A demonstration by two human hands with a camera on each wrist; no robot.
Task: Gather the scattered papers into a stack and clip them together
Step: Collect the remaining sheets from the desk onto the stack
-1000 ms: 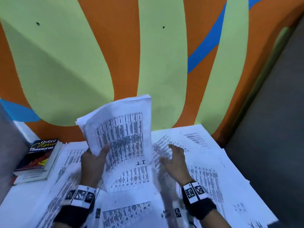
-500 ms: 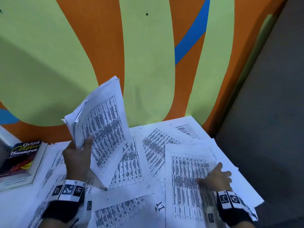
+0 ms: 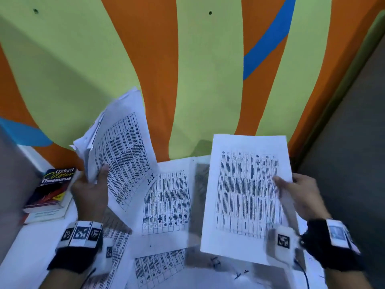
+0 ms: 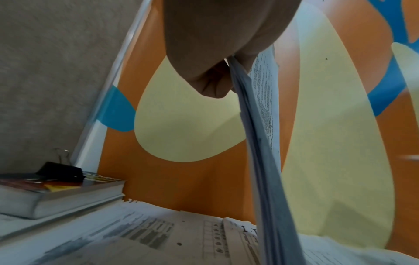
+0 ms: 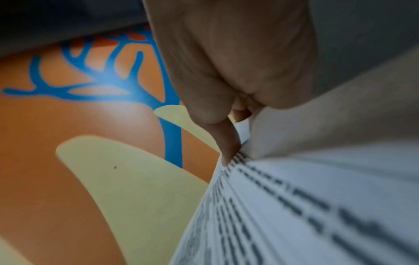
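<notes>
the left hand [image 3: 89, 190] grips a raised stack of papers [image 3: 123, 151] at nine o'clock while the right hand [image 3: 302, 197] pinches a single sheet [image 3: 245, 195] at three o'clock.

A wall [image 3: 193, 65] painted in orange with pale green leaf shapes and blue bands filled the upper frame. At the left edge an Oxford Colour Thesaurus [image 3: 52, 186] lay on top of a second, pale book [image 3: 46, 214], both on a white table [image 3: 25, 247]. A dark grey panel [image 3: 350, 142] stood at the right.
</notes>
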